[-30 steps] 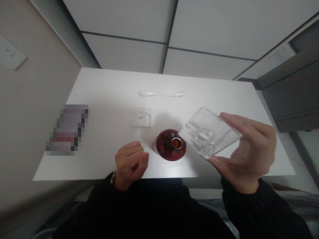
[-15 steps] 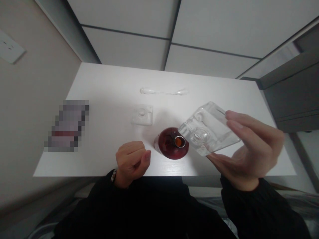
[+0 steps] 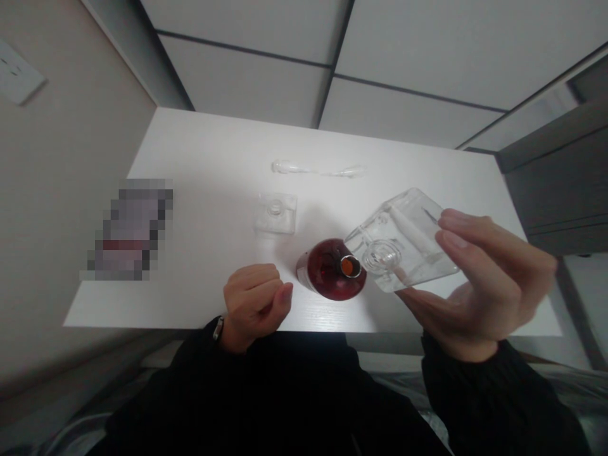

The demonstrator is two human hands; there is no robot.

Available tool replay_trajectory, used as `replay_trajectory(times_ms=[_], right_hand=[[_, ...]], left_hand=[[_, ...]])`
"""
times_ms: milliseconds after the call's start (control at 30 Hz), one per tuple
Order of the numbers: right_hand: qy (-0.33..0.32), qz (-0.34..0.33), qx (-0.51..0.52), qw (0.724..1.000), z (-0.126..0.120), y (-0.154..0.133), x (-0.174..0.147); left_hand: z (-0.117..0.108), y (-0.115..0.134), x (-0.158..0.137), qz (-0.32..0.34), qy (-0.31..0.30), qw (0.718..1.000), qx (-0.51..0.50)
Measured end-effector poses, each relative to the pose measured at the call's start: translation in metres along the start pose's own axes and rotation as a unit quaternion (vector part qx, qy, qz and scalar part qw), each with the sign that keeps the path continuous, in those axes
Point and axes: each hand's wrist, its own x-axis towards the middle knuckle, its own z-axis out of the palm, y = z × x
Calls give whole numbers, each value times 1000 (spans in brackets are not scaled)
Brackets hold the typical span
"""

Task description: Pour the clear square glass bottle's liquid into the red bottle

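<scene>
My right hand (image 3: pixel 489 285) grips a clear, square-sided glass bottle (image 3: pixel 403 244) by its far end. The bottle is tilted, its round mouth facing down and left beside the amber bottle (image 3: pixel 332 282). That amber bottle stands uncapped on the table, its ringed neck toward me; whether the two bottles touch, I cannot tell. Just left of it, my left hand (image 3: pixel 256 304) is closed in a fist above the front edge, and whatever it may hold is hidden. A smaller clear square piece with a round opening (image 3: pixel 277 214) sits behind the fist.
Thin clear pieces like droppers (image 3: pixel 289 167) lie in a row toward the back of the white table (image 3: pixel 204 158). A pixelated flat object (image 3: pixel 130 231) is at the left side. A wall with an outlet (image 3: pixel 19 73) rises on the left, and pale panels (image 3: pixel 247 82) stand behind.
The view has shifted slightly. My right hand still holds the clear bottle tilted, moved a little right in the picture. My left fist keeps its shape.
</scene>
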Motion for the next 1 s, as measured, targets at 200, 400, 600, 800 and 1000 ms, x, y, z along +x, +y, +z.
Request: replay_trajectory(times_ms=[200,400,600,800,1000], right_hand=[[-11,-14,-17,1000,1,3,-1],[5,-15,-27,1000,1,6,-3],[-5,-21,-23,1000,0,6,-5],[43,-75,-34,996,7,12,-2],[52,-88,-30,994,9,15,-1]], left_hand=[[-1,-1,-1,-3,-5,1000,-2],[0,0,2,3,-2,1000,-4],[0,1,2,1,-6,1000,-9],[0,-1,0,17,-5,1000,4],[0,-2,-2,14,1,1000,0]])
